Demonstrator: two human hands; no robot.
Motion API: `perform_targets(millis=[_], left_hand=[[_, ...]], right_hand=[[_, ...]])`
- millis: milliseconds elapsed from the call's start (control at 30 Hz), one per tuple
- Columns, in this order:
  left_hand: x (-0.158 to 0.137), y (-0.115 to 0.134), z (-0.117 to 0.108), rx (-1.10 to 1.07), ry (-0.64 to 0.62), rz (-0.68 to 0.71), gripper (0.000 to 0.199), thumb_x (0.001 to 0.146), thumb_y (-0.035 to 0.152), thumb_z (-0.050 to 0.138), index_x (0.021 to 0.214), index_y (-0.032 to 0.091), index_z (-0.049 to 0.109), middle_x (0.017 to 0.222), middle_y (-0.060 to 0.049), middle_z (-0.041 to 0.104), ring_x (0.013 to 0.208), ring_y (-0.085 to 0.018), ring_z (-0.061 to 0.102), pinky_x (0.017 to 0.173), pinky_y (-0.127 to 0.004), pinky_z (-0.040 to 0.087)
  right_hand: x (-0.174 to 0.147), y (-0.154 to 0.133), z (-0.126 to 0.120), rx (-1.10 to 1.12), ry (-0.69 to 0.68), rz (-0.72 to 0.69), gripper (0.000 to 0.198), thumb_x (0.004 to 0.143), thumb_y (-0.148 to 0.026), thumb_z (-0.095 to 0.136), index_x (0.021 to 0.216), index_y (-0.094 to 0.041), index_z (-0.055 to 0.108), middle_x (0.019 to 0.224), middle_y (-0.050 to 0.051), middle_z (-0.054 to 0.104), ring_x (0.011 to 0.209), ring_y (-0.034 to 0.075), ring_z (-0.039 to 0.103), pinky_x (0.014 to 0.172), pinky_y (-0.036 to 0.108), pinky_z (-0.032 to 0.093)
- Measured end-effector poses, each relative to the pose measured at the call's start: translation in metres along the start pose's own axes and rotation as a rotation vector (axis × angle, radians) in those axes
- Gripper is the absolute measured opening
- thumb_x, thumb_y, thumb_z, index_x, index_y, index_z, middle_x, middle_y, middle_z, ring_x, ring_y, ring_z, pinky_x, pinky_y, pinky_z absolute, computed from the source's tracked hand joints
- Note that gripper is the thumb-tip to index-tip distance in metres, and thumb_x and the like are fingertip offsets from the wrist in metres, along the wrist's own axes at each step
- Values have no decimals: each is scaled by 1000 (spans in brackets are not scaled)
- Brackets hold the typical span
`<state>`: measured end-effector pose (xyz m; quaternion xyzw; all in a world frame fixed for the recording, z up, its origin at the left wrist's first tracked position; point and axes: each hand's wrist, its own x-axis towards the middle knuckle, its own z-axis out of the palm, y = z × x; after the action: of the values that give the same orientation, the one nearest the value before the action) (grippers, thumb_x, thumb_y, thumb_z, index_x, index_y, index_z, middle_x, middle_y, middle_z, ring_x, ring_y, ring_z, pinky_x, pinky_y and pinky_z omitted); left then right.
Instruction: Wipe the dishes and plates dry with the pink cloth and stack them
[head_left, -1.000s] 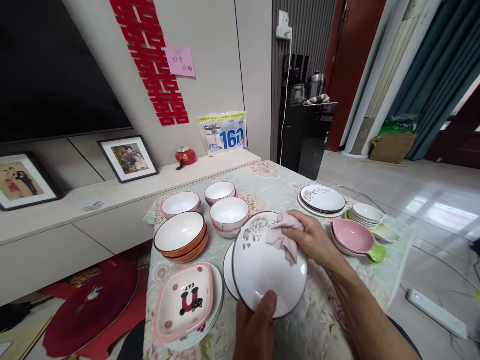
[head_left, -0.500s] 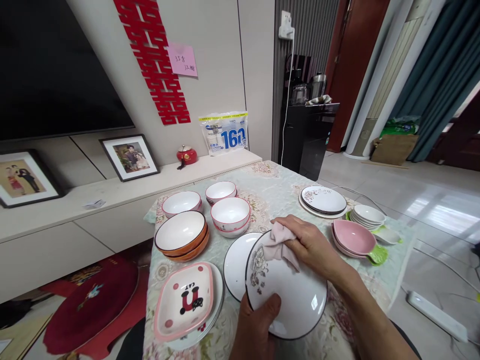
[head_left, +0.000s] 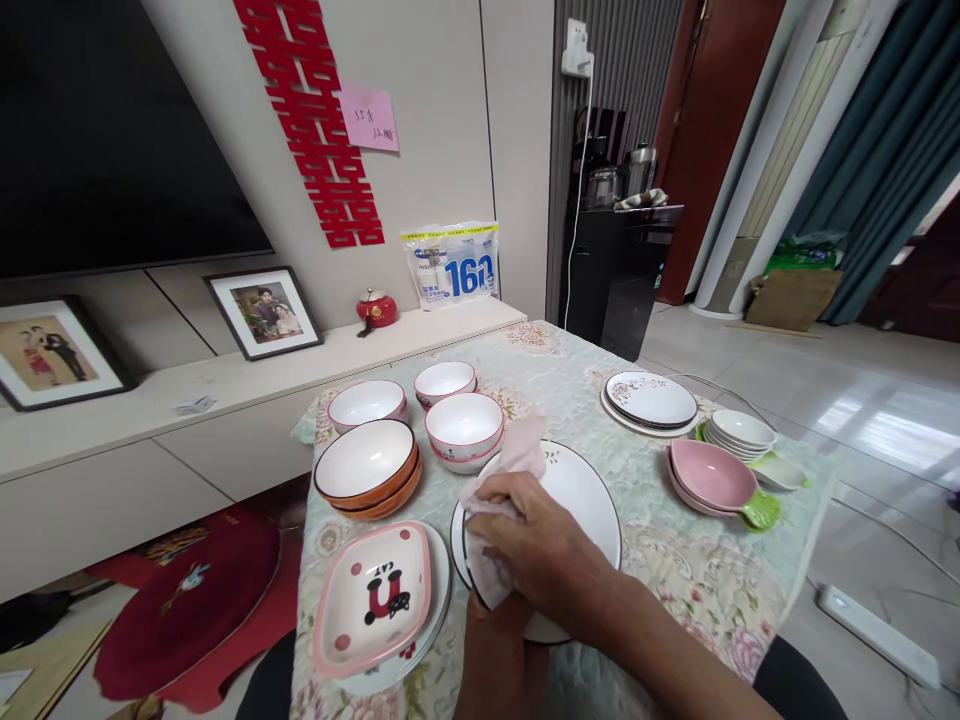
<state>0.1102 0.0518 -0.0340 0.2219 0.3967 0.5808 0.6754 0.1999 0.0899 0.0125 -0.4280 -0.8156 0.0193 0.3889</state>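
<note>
My right hand point(head_left: 540, 540) is closed on a pale pink cloth point(head_left: 521, 450) and presses it over the left part of a white plate point(head_left: 581, 500). The plate has a thin dark rim and a small floral print near its far edge. My left hand point(head_left: 495, 625) holds the plate's near left side; its fingers are mostly hidden behind the cloth and my right hand. Beneath, a second dark-rimmed plate point(head_left: 457, 545) lies on the tablecloth, only a strip showing. To the left, a square pink-edged cat dish point(head_left: 375, 600) rests on round plates.
Orange bowls point(head_left: 367, 465) and red-rimmed bowls point(head_left: 465, 425) stand at the back left. On the right are stacked plates point(head_left: 651, 398), small white dishes point(head_left: 741, 430) and pink dishes point(head_left: 712, 475) with green handles. A low cabinet point(head_left: 420, 335) adjoins the table's far edge.
The plate has turned in my hands, and its large flower print no longer shows. My right hand with the cloth has moved left and nearer, over my left hand.
</note>
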Motion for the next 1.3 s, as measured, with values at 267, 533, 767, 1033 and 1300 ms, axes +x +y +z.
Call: perform_targets(millis=[267, 533, 767, 1033, 1300], left_hand=[[-1, 14, 7, -157, 81, -155, 72, 59, 20, 85, 127, 21, 64, 98, -8, 81, 94, -32, 75, 88, -44, 58], [-6, 16, 14, -167, 54, -154, 48, 58, 14, 84, 104, 21, 74, 94, -5, 79, 88, -27, 74, 77, -36, 58], [-13, 6, 14, -189, -42, -269, 31, 52, 11, 84, 80, 18, 75, 74, -5, 79, 65, -23, 72, 60, -32, 55], [-4, 11, 5, -146, 53, -165, 60, 55, 22, 89, 113, 18, 74, 93, -10, 81, 93, -32, 75, 87, -44, 58], [-4, 12, 5, -123, 84, -151, 66, 59, 20, 85, 123, 19, 69, 99, -11, 80, 97, -34, 75, 84, -44, 60]], right_hand=[[-6, 19, -37, -381, -37, 406, 15, 85, -5, 54, 88, -15, 65, 92, 13, 60, 84, 25, 58, 69, 37, 50], [-1, -4, -44, -69, -174, 390, 20, 82, -2, 59, 93, -17, 67, 93, 8, 65, 89, 21, 62, 77, 34, 52], [4, -6, -24, 54, 17, 9, 28, 91, -4, 54, 116, -13, 61, 106, 10, 65, 98, 21, 58, 86, 34, 52], [-7, 29, -45, -399, 152, 369, 18, 88, -3, 55, 101, -14, 61, 94, 11, 60, 91, 26, 57, 76, 40, 50], [-10, 14, -35, -450, 34, 385, 17, 87, -3, 51, 92, -16, 61, 91, 12, 59, 86, 27, 54, 70, 39, 49]])
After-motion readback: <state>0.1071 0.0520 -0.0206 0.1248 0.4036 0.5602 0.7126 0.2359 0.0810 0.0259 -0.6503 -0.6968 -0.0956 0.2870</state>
